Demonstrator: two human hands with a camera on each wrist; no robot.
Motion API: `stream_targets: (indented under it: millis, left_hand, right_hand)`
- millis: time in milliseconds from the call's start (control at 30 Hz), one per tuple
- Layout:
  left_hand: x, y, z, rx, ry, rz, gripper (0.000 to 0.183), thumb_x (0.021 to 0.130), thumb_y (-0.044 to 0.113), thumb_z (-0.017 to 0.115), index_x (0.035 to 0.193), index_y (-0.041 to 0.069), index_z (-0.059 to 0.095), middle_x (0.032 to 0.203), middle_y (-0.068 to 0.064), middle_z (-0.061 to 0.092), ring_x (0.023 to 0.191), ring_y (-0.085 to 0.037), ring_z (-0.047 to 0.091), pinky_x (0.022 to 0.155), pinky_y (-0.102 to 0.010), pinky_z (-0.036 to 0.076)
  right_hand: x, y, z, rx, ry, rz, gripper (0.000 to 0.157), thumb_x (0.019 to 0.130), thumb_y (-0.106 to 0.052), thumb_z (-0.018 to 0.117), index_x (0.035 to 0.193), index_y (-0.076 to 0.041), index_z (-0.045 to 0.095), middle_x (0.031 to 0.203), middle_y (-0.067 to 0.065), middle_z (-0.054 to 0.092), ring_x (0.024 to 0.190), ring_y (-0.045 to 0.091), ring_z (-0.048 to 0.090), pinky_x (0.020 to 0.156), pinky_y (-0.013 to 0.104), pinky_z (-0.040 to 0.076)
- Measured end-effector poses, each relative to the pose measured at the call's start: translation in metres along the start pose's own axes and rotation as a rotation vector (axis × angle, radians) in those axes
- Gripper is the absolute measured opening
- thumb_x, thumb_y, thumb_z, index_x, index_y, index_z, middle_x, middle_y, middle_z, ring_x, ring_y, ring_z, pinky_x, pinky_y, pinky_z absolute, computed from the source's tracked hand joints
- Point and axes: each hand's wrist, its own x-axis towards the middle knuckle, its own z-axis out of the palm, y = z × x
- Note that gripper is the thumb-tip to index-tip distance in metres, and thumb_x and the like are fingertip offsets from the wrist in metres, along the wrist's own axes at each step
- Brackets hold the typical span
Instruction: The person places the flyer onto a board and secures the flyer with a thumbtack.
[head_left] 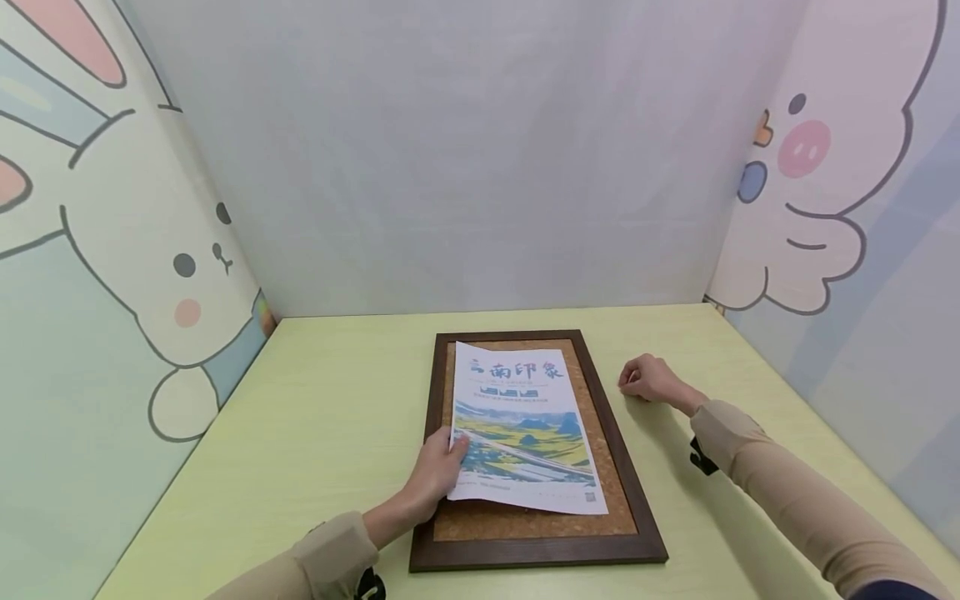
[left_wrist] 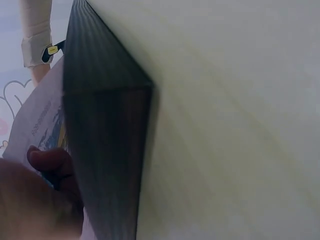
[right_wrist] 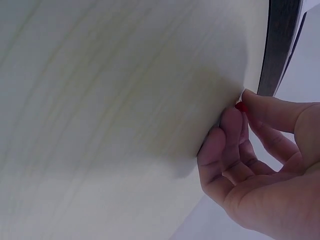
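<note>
A printed poster [head_left: 525, 417] with blue lettering and a green-and-blue landscape lies over a cork board [head_left: 540, 525] in a dark wooden frame [head_left: 525, 550]. My left hand [head_left: 435, 471] grips the poster's left edge, thumb on top, and the sheet's lower part bows up off the cork. To the right of the frame, my right hand [head_left: 652, 379] is down at the tabletop. In the right wrist view its thumb and fingertips pinch a small red push pin [right_wrist: 241, 106], mostly hidden by the fingers. The left wrist view shows the left thumb [left_wrist: 47, 159] on the sheet beside the frame's edge.
The pale yellow-green table [head_left: 315, 417] carries the framed board near its middle. A plain grey wall [head_left: 480, 167] stands behind, with cartoon-printed panels on the left [head_left: 135, 292] and right [head_left: 847, 192].
</note>
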Motion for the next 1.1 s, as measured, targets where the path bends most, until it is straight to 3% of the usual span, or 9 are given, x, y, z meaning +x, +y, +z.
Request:
stream_targets:
  millis: [200, 600, 700, 767, 933, 1100]
  left_hand:
    - [0.001, 0.000, -0.001, 0.017, -0.013, 0.000, 0.033, 0.104, 0.017, 0.039, 0.128, -0.006, 0.048, 0.101, -0.015, 0.064, 0.080, -0.014, 0.065, 0.065, -0.029, 0.052]
    - [0.002, 0.001, 0.001, 0.024, -0.026, -0.003, 0.034, 0.104, 0.017, 0.041, 0.129, -0.005, 0.049, 0.101, -0.014, 0.065, 0.082, -0.015, 0.065, 0.066, -0.028, 0.051]
    - [0.001, 0.001, -0.001, 0.030, -0.049, 0.003, 0.034, 0.104, 0.018, 0.041, 0.129, -0.004, 0.048, 0.098, -0.013, 0.065, 0.078, -0.013, 0.064, 0.064, -0.027, 0.051]
    - [0.000, 0.002, -0.004, 0.044, -0.069, 0.006, 0.034, 0.104, 0.019, 0.042, 0.128, -0.004, 0.049, 0.093, -0.012, 0.067, 0.065, -0.012, 0.061, 0.055, -0.027, 0.049]
    - [0.001, 0.004, -0.014, 0.143, -0.116, 0.027, 0.032, 0.101, 0.022, 0.049, 0.119, -0.004, 0.052, 0.074, -0.007, 0.068, 0.045, -0.009, 0.051, 0.038, -0.024, 0.039]
    - [0.004, 0.008, -0.025, 0.323, -0.133, 0.047, 0.025, 0.098, 0.025, 0.054, 0.102, 0.001, 0.049, 0.058, 0.000, 0.050, 0.040, -0.010, 0.040, 0.037, -0.021, 0.031]
  right_hand:
    - [-0.001, -0.003, 0.001, -0.029, 0.023, 0.021, 0.012, 0.082, -0.007, 0.069, 0.086, 0.003, 0.065, 0.076, 0.014, 0.068, 0.058, 0.012, 0.056, 0.055, 0.028, 0.046]
    - [-0.004, -0.003, 0.006, -0.075, 0.096, 0.026, 0.011, 0.082, -0.006, 0.066, 0.079, 0.004, 0.071, 0.067, 0.010, 0.066, 0.056, 0.011, 0.052, 0.055, 0.027, 0.043]
    - [-0.004, -0.004, 0.007, -0.084, 0.112, 0.019, 0.010, 0.081, -0.004, 0.065, 0.078, 0.003, 0.071, 0.069, 0.011, 0.067, 0.057, 0.012, 0.053, 0.056, 0.028, 0.043]
    - [-0.005, -0.006, 0.007, -0.089, 0.118, 0.013, 0.009, 0.080, -0.004, 0.066, 0.078, 0.003, 0.071, 0.070, 0.012, 0.068, 0.058, 0.013, 0.054, 0.057, 0.028, 0.043]
    - [-0.006, -0.007, 0.006, -0.087, 0.115, 0.024, 0.008, 0.079, -0.003, 0.066, 0.080, 0.004, 0.070, 0.073, 0.013, 0.069, 0.060, 0.013, 0.056, 0.057, 0.028, 0.044]
    - [-0.006, -0.004, 0.007, -0.081, 0.121, 0.035, 0.009, 0.079, -0.003, 0.067, 0.082, 0.006, 0.068, 0.074, 0.015, 0.068, 0.061, 0.016, 0.058, 0.058, 0.028, 0.045]
